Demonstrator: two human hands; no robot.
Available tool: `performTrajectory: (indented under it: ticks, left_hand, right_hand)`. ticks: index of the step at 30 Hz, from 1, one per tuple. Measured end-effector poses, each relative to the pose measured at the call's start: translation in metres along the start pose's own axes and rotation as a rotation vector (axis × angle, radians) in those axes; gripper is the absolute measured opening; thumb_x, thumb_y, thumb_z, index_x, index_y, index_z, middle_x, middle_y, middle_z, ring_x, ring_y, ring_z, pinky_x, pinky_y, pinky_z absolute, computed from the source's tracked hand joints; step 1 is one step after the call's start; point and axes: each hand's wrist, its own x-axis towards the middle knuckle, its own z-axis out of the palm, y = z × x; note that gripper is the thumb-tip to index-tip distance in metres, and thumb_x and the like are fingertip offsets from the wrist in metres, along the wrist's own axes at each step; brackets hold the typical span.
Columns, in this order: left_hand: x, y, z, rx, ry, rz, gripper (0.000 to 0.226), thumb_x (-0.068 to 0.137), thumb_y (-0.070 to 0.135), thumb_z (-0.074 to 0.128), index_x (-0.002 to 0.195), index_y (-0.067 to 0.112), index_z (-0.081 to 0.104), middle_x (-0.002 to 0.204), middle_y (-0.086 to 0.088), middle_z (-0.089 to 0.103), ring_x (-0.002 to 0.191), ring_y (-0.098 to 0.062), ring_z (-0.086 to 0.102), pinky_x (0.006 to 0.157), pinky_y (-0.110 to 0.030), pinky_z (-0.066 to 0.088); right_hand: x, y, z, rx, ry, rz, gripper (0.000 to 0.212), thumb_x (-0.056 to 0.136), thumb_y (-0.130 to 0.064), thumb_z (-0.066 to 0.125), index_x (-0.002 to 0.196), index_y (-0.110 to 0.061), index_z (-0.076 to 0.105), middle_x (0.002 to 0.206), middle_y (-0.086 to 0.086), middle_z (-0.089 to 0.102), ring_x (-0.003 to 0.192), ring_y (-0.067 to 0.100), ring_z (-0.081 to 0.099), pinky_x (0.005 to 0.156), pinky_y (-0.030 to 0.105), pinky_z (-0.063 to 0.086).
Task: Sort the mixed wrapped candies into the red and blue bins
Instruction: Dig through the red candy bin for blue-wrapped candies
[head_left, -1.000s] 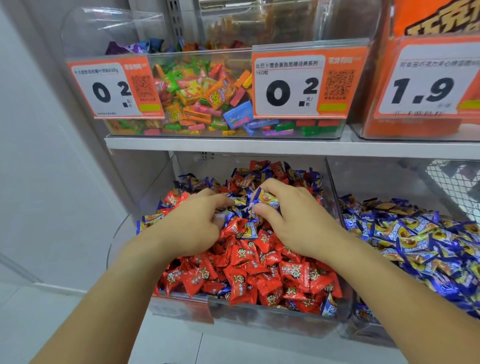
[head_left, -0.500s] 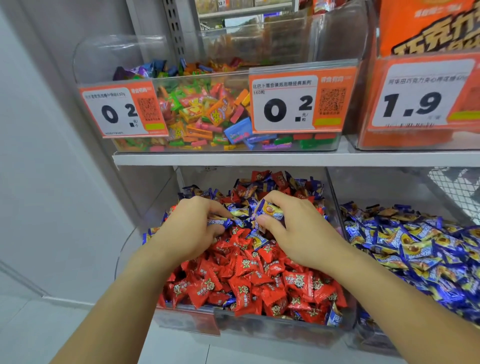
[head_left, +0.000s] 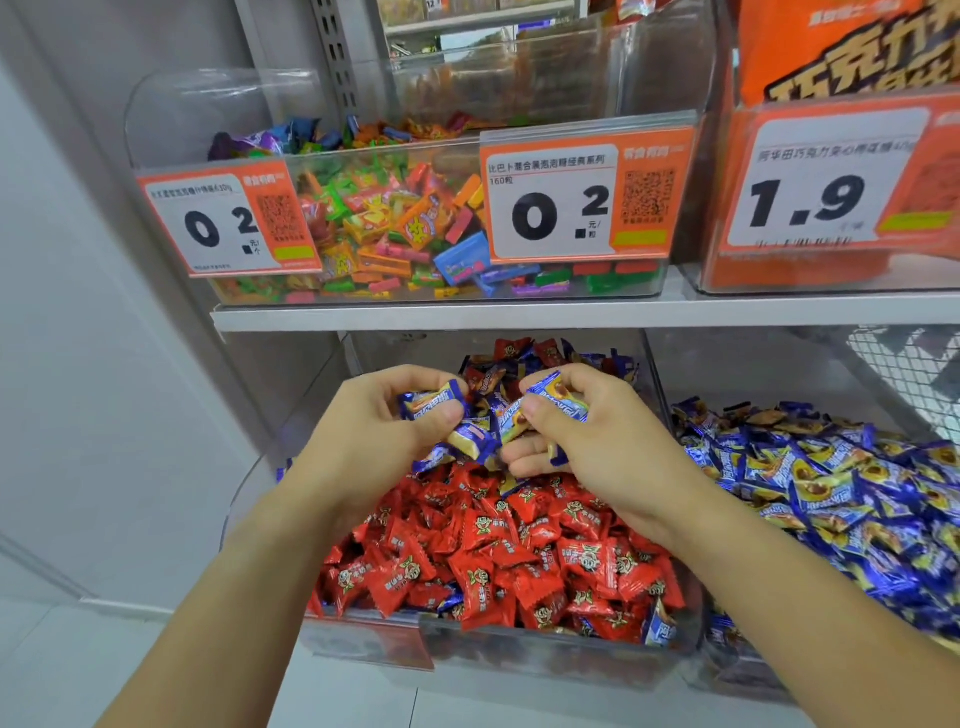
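A clear bin (head_left: 561, 657) on the lower shelf holds mostly red wrapped candies (head_left: 498, 551), with blue wrapped ones mixed in at the back and a few at the front. To its right a second clear bin holds blue candies (head_left: 841, 499). My left hand (head_left: 374, 436) hovers above the red pile, closed on several blue candies (head_left: 434, 405). Right beside it, my right hand (head_left: 597, 447) grips several blue candies (head_left: 553, 402) too. The two hands nearly touch.
The upper shelf (head_left: 571, 312) carries a clear bin of multicoloured gum with two orange price tags (head_left: 582, 202) and an orange box (head_left: 852, 156) at right. A white wall (head_left: 78, 364) stands at left. Wire mesh (head_left: 904, 364) shows behind the blue bin.
Both hands have lifted out of the red pile, each now holding blue candies clear of the heap. The view has tilted down a little.
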Motion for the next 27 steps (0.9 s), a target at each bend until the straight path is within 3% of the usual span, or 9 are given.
performTrajectory:
  ticks: [4,7,12,16,18,19,22,25,27]
  left_hand:
    - [0.001,0.000,0.013,-0.040,-0.065,-0.018,0.012,0.091,0.006,0.066,0.101,0.012,0.070,0.073,-0.008,0.069,0.060,-0.018,0.054,0.061,-0.029,0.048]
    - [-0.003,0.004,0.026,-0.036,-0.070,0.027,0.014,0.092,0.002,0.064,0.103,0.011,0.068,0.073,-0.012,0.071,0.056,-0.021,0.060,0.060,-0.029,0.052]
    - [-0.011,0.012,0.042,-0.008,-0.062,0.105,0.016,0.096,0.007,0.060,0.101,0.019,0.069,0.087,-0.008,0.075,0.072,-0.021,0.072,0.078,-0.035,0.060]
    - [-0.015,0.020,0.060,0.172,-0.005,0.195,0.021,0.096,0.009,0.059,0.099,0.029,0.067,0.076,-0.002,0.071,0.063,-0.024,0.066,0.062,-0.039,0.056]
    - [-0.016,0.023,0.077,0.241,-0.032,0.249,0.022,0.097,0.011,0.057,0.102,0.031,0.065,0.071,0.005,0.061,0.048,-0.009,0.052,0.046,-0.021,0.042]
    - [-0.017,0.025,0.088,0.256,-0.058,0.268,0.022,0.098,0.012,0.055,0.106,0.031,0.064,0.077,0.007,0.058,0.048,-0.002,0.048,0.047,-0.014,0.035]
    - [-0.017,0.031,0.125,0.292,-0.158,0.308,0.029,0.100,0.012,0.049,0.120,0.032,0.056,0.114,0.004,0.052,0.076,0.000,0.050,0.067,-0.012,0.038]
    - [-0.015,0.039,0.161,0.315,-0.311,0.368,0.047,0.096,0.004,0.052,0.138,0.022,0.042,0.134,0.003,0.037,0.112,-0.003,0.044,0.092,0.001,0.028]
    - [-0.012,0.040,0.181,0.376,-0.396,0.431,0.064,0.091,0.005,0.057,0.147,0.024,0.032,0.141,0.000,0.034,0.128,-0.014,0.041,0.109,-0.013,0.027]
  right_hand:
    - [-0.003,-0.005,0.001,0.055,-0.099,0.060,0.019,0.100,-0.011,0.058,0.118,-0.012,0.062,0.104,0.017,0.070,0.083,0.026,0.075,0.070,0.040,0.063]
    - [-0.005,-0.005,-0.001,0.059,-0.190,0.042,0.026,0.093,-0.017,0.069,0.117,-0.011,0.063,0.097,0.018,0.073,0.082,0.024,0.074,0.071,0.035,0.062]
    - [-0.008,-0.003,-0.022,-0.143,-0.101,-0.072,0.028,0.084,-0.006,0.077,0.110,-0.012,0.068,0.085,0.007,0.077,0.068,0.019,0.072,0.069,0.029,0.059]
    - [-0.021,-0.012,-0.057,-0.198,-0.068,-0.056,0.020,0.089,-0.008,0.072,0.106,-0.019,0.073,0.077,0.007,0.073,0.059,0.017,0.061,0.064,0.027,0.053]
    - [-0.026,-0.016,-0.078,-0.187,0.007,-0.040,0.014,0.092,-0.008,0.067,0.102,-0.017,0.073,0.069,0.006,0.068,0.053,0.016,0.054,0.056,0.027,0.047]
    - [-0.028,-0.016,-0.089,-0.164,0.062,-0.021,0.012,0.094,-0.008,0.065,0.100,-0.015,0.072,0.065,0.004,0.063,0.050,0.014,0.050,0.050,0.026,0.042]
    - [-0.033,-0.012,-0.120,-0.139,0.197,0.055,0.011,0.095,-0.009,0.063,0.100,-0.016,0.070,0.059,-0.005,0.054,0.053,0.009,0.045,0.042,0.020,0.033]
    - [-0.040,-0.007,-0.143,-0.275,0.240,0.096,0.034,0.084,0.001,0.074,0.110,-0.021,0.067,0.076,-0.003,0.067,0.060,0.010,0.059,0.052,0.024,0.044]
    - [-0.042,-0.002,-0.155,-0.364,0.279,0.080,0.056,0.075,0.012,0.075,0.119,-0.021,0.064,0.091,0.004,0.074,0.075,0.022,0.070,0.064,0.041,0.056]
